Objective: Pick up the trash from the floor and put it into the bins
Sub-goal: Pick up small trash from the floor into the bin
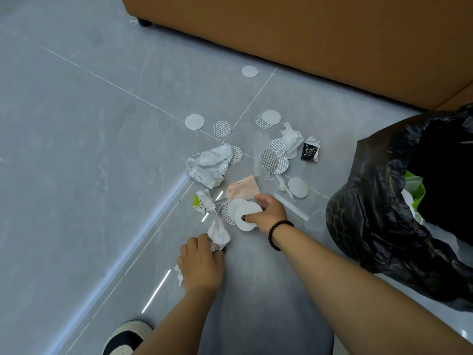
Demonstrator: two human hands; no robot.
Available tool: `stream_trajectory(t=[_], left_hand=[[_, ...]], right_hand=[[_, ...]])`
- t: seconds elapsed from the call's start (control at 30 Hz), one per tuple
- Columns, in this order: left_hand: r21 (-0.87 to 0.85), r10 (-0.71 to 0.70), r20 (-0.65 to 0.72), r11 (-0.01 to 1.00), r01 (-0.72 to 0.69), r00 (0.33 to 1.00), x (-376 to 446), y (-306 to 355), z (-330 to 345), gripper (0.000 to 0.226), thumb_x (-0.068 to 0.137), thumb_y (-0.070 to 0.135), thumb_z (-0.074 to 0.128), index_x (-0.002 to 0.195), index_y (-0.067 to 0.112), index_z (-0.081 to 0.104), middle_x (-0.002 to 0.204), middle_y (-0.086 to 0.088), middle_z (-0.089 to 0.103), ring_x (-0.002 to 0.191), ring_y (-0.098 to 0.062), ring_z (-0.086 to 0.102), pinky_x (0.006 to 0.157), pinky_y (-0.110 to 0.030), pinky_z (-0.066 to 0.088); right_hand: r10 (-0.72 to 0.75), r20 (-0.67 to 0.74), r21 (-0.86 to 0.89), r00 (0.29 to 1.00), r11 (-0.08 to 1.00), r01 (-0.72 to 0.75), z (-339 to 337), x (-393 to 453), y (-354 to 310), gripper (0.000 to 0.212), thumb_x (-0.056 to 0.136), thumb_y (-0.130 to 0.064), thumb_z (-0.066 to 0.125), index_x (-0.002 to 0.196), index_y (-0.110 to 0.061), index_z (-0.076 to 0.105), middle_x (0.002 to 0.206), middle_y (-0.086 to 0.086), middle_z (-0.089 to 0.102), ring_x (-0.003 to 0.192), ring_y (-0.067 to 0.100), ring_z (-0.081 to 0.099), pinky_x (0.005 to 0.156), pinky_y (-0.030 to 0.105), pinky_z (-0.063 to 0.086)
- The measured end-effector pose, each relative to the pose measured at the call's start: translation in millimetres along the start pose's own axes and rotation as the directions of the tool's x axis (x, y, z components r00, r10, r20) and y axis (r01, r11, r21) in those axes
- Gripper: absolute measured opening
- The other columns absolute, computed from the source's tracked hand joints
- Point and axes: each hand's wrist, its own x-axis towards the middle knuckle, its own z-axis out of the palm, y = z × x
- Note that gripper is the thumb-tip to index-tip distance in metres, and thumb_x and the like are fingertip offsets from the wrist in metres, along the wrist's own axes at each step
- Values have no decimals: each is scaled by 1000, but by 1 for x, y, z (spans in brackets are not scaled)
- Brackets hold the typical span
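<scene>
1. The step in hand looks like gathering: both hands are down in the litter on the grey floor [76,149], and nothing is being carried to the bin bag [378,226] yet. Taking that black bag, at the right edge of view, as the landmark, everything below is placed from it.
2. Farthest from the bag, the left hand [201,265] has its fingers curled round a crumpled white tissue [218,233], which sticks out above the knuckles; more white paper shows under the palm.
3. Nearer the bag, the right hand [268,213], wearing a black bead bracelet [279,234], pinches a stack of white round pads [245,216] between thumb and fingers. The pads lie on the side of the hand away from the bag, touching the floor or just off it; I cannot tell which.
4. Beyond both hands, loose trash remains: a crumpled wrapper [207,167], a pink mask [243,189], printed foil discs [275,160] and a black sachet [309,151], the sachet nearest the bag.
5. Next, I judge, each hand must keep its hold and swing rightward over the bag's open mouth before letting go.
</scene>
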Motion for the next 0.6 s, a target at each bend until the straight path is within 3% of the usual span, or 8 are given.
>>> stream_trajectory(t=[0.13,0.33,0.47,0.57,0.6], left_hand=[[-20,-15,1,1000,15,1000,0,-3,-1,24,86,25,61,110,19,59,106,-4,54,104,-26,44,82,-33,30],[17,-28,14,999,27,1000,-6,2,-12,24,95,30,47,111,20,61,114,-3,52,110,-24,42,89,-32,31],[45,-5,40,999,3,999,-14,3,-27,25,96,32,44,114,20,59,119,-2,52,113,-22,42,92,-32,32],[7,10,23,1000,-10,1000,-20,10,-42,24,96,31,46,111,19,60,116,-1,54,112,-23,45,93,-35,33],[-2,14,25,1000,-14,1000,-22,14,-47,23,96,31,46,109,19,59,113,0,55,111,-22,47,93,-35,33]], right_hand=[[-1,29,-213,1000,977,7,18,4,-9,54,74,-5,74,123,-16,57,126,3,57,114,20,55,92,25,45],[53,46,-190,998,981,-44,12,-17,-3,38,80,-7,68,116,-15,62,116,3,62,107,21,58,83,23,44],[13,23,-283,1000,959,-6,-6,-35,-10,10,82,-11,61,92,-15,61,105,7,65,88,21,55,73,26,46],[-55,43,-361,998,930,67,-25,-55,-30,10,86,-14,59,96,-15,62,114,9,63,89,21,54,61,20,40],[-89,58,-407,994,907,105,-31,-60,-37,3,87,-15,59,89,-16,61,115,9,63,87,20,52,53,19,36]])
